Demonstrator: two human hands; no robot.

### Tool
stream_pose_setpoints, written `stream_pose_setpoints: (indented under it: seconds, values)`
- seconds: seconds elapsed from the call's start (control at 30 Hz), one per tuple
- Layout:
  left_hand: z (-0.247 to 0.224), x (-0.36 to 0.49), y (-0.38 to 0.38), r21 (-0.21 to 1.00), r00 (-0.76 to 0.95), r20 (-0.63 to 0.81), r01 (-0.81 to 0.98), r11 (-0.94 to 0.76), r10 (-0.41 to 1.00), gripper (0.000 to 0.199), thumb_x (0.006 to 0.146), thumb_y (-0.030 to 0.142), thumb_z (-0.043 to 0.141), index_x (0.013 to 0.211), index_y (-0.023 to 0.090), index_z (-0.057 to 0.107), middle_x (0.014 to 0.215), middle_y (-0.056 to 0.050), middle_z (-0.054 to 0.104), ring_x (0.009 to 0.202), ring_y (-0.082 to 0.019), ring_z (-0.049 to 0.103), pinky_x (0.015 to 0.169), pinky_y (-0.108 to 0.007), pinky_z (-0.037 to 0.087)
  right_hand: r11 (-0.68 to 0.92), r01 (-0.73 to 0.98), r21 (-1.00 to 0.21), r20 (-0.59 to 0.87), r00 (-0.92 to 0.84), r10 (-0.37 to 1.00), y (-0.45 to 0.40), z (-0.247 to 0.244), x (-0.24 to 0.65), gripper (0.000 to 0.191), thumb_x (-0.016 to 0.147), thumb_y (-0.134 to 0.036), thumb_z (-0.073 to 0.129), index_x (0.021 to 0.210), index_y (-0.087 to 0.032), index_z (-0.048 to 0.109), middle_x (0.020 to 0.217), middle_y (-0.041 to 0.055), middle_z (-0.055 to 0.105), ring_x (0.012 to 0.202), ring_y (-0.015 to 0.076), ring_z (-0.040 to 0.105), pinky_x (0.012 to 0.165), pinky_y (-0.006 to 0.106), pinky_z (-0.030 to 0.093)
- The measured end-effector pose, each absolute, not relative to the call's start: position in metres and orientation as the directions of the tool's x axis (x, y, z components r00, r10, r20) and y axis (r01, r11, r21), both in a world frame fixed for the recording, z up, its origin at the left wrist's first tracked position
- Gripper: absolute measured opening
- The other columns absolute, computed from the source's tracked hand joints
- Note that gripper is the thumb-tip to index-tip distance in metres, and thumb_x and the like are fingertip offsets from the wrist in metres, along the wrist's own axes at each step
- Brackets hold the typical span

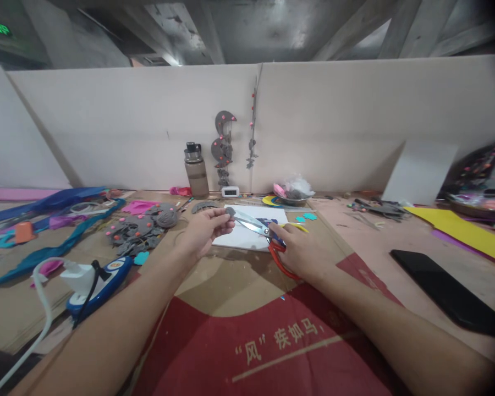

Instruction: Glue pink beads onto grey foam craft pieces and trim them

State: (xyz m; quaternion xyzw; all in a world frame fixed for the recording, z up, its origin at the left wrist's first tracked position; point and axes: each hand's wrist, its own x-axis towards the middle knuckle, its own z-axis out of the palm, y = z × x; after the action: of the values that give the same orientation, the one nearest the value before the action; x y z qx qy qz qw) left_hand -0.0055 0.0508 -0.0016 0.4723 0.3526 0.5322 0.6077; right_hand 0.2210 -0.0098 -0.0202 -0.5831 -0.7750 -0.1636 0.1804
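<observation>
My left hand pinches a small grey felt piece between thumb and fingertips. Red-handled scissors are held in my right hand, with their blades parted and pointing left, the tips at the grey piece. Below the scissors lies a white sheet or pad on the cardboard, with a dark blue item partly hidden behind the scissors and my right hand. Small turquoise cutouts rest just right of the white sheet.
A bottle, a small white clock and a dish stand at the back. Grey felt pieces and a power strip lie left; a black phone and yellow sheet lie right.
</observation>
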Motion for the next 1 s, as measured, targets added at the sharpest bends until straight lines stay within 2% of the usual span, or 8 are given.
stream_pose_setpoints:
  seconds: [0.13,0.23,0.43,0.7,1.0]
  values:
    - [-0.001,-0.005,0.051,0.934,0.229,0.014,-0.351,0.069,0.973,0.015,0.069,0.014,0.068,0.079,0.012,0.058,0.071,-0.004,0.064,0.067,-0.012,0.063,0.063,-0.023,0.051,0.273,0.959,0.076,0.455,-0.277,0.846,-0.01,-0.02,0.221,0.043,0.083,-0.024,0.042,0.125,-0.025,0.047,0.107,0.0093,0.06,0.09,0.0215,0.055,0.076,0.03,0.038]
    - [-0.002,-0.004,0.051,0.942,0.204,-0.013,-0.325,0.08,0.979,0.016,0.065,0.016,0.07,0.076,0.012,0.059,0.071,-0.003,0.063,0.064,-0.01,0.06,0.057,-0.02,0.047,0.269,0.961,0.068,0.473,-0.269,0.839,-0.01,-0.021,0.22,0.041,0.086,-0.026,0.04,0.126,-0.026,0.047,0.108,0.009,0.06,0.09,0.0214,0.056,0.074,0.03,0.038]
    - [-0.006,0.0,0.05,0.962,0.206,0.052,-0.274,0.006,0.977,0.018,0.059,0.019,0.073,0.065,0.011,0.058,0.057,0.002,0.051,0.048,-0.004,0.045,0.047,-0.018,0.036,0.254,0.966,0.054,0.471,-0.249,0.846,-0.01,-0.021,0.22,0.041,0.085,-0.026,0.039,0.126,-0.026,0.047,0.108,0.0091,0.06,0.089,0.021,0.056,0.073,0.029,0.038]
    - [-0.003,0.003,0.047,0.948,0.207,0.066,-0.318,0.003,0.976,0.027,0.055,0.016,0.075,0.08,0.01,0.064,0.062,0.003,0.052,0.049,-0.003,0.042,0.048,-0.017,0.034,0.247,0.965,0.089,0.441,-0.261,0.859,-0.011,-0.019,0.22,0.045,0.082,-0.022,0.042,0.127,-0.026,0.045,0.108,0.0089,0.06,0.092,0.0219,0.055,0.076,0.03,0.038]
    - [-0.001,0.006,0.042,0.951,0.247,0.052,-0.309,0.027,0.968,0.023,0.058,0.014,0.072,0.079,0.011,0.064,0.06,0.004,0.049,0.047,-0.003,0.039,0.048,-0.018,0.033,0.252,0.959,0.131,0.424,-0.284,0.86,-0.01,-0.019,0.221,0.044,0.083,-0.024,0.042,0.126,-0.027,0.045,0.103,0.0095,0.061,0.088,0.022,0.055,0.073,0.03,0.038]
